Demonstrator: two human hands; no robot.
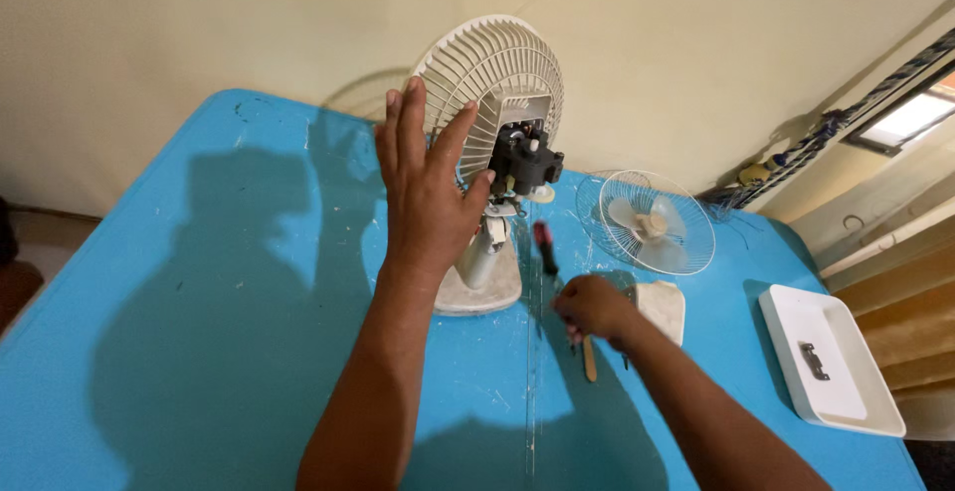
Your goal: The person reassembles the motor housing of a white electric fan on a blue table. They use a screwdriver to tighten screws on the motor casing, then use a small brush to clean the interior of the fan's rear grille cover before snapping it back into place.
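- Behind the person's forearms, at the middle of the blue desk (199,282), stands a small white fan (494,153) on its round base, rear grille on, black motor bare at the front.
- Left hand (426,188) lies flat against the fan's grille, fingers (406,118) spread wide and gripping nothing.
- Right hand (593,307), just right of the fan's base, has its fingers curled around the lower end of a screwdriver (545,248) whose dark red handle points up toward the motor.
- Right of the fan lie the loose front guard with blades (647,222), a cream cover piece (663,308) and, farther out, a white tray (831,362) holding a small dark part.
- Risk, as I judge it: the fan is steadied only by an open palm, so a hard push from the screwdriver could tip it backward off its base.
- The tool's tip could slip into the motor wiring.
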